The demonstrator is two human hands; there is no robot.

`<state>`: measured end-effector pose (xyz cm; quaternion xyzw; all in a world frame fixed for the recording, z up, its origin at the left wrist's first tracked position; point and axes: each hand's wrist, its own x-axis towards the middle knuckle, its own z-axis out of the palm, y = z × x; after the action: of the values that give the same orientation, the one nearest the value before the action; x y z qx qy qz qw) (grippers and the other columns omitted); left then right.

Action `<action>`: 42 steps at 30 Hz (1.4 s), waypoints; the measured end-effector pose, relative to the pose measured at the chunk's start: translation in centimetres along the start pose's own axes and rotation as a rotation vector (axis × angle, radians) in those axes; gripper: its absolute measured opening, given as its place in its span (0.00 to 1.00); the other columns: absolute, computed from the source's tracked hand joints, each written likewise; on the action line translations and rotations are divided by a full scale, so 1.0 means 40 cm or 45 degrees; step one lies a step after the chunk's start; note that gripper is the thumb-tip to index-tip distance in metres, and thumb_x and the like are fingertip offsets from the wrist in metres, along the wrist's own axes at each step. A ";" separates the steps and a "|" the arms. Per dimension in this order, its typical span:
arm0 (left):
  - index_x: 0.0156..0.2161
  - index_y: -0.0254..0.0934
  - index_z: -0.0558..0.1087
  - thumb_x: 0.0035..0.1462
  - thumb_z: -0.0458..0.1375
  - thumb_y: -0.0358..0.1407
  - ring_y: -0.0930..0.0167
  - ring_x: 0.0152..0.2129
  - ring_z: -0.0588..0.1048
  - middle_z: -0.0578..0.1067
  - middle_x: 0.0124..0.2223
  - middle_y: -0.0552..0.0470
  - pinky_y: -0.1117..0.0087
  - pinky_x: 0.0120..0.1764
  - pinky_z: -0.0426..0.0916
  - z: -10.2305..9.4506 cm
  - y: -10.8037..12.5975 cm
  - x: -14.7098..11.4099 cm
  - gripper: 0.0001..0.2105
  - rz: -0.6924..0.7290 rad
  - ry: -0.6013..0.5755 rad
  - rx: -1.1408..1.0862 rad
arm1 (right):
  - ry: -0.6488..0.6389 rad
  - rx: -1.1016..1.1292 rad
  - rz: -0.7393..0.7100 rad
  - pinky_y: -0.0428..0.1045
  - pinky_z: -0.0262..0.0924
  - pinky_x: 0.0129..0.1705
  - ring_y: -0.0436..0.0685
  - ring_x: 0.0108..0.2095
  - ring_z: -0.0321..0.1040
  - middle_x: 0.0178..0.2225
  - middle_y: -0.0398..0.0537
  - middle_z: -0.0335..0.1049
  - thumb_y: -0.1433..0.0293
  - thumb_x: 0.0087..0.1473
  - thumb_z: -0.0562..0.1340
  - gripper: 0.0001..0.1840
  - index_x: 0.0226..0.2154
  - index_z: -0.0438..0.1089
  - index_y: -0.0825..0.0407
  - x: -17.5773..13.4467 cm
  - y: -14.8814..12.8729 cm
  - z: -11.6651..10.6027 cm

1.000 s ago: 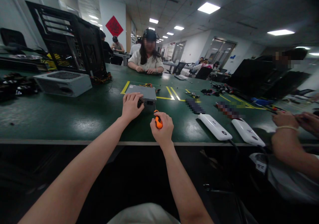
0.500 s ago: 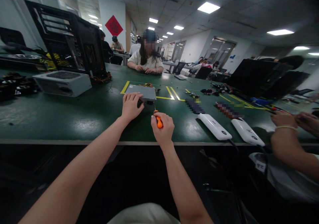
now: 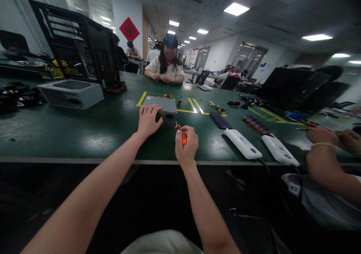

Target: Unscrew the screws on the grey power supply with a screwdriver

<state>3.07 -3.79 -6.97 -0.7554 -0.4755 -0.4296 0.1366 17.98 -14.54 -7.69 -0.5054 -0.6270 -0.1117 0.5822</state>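
Observation:
A small grey computer power supply [image 3: 167,105] lies on the green table with its socket end towards me. My left hand [image 3: 148,121] grips its left front part, fingers over the top and thumb at the front face. In my right hand [image 3: 188,145] is a screwdriver [image 3: 184,138] with an orange and black handle, the fingers wrapped round it. Its thin shaft points up and away, and the tip is close to the power supply's right front corner. Whether the tip touches the casing I cannot tell.
To the left stand a larger power supply [image 3: 72,93] and an open black computer case [image 3: 77,45]. White power banks [image 3: 243,144] lie to the right, near a co-worker's hand [image 3: 321,135] holding a tool. Another person [image 3: 165,67] sits opposite. Cables [image 3: 238,104] lie further back.
My right hand and the screwdriver have shifted slightly right, with the handle tilted differently in the fingers. My left hand and the power supply have stayed in place.

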 end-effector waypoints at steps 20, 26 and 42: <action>0.49 0.41 0.66 0.54 0.53 0.36 0.62 0.52 0.64 0.69 0.54 0.47 0.56 0.58 0.49 0.000 0.000 0.001 0.16 -0.012 -0.016 -0.009 | -0.050 0.002 -0.049 0.49 0.55 0.38 0.52 0.28 0.63 0.27 0.43 0.69 0.65 0.57 0.53 0.09 0.36 0.65 0.51 0.001 -0.004 -0.001; 0.50 0.42 0.66 0.54 0.53 0.35 0.61 0.53 0.63 0.69 0.54 0.48 0.55 0.58 0.48 -0.001 0.003 0.001 0.17 -0.031 -0.035 -0.035 | -0.096 -0.126 -0.158 0.51 0.53 0.38 0.54 0.31 0.60 0.25 0.44 0.62 0.65 0.53 0.56 0.09 0.26 0.69 0.49 0.009 -0.008 -0.005; 0.49 0.41 0.67 0.54 0.52 0.36 0.63 0.52 0.64 0.69 0.53 0.47 0.57 0.58 0.49 -0.002 0.002 0.000 0.16 -0.002 -0.008 0.012 | -0.091 -0.072 -0.152 0.50 0.56 0.37 0.54 0.31 0.62 0.28 0.46 0.64 0.62 0.54 0.57 0.10 0.29 0.68 0.50 0.008 -0.009 -0.006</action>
<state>3.09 -3.87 -6.91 -0.7556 -0.4786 -0.4253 0.1382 17.92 -14.74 -7.20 -0.4872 -0.6729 -0.1458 0.5373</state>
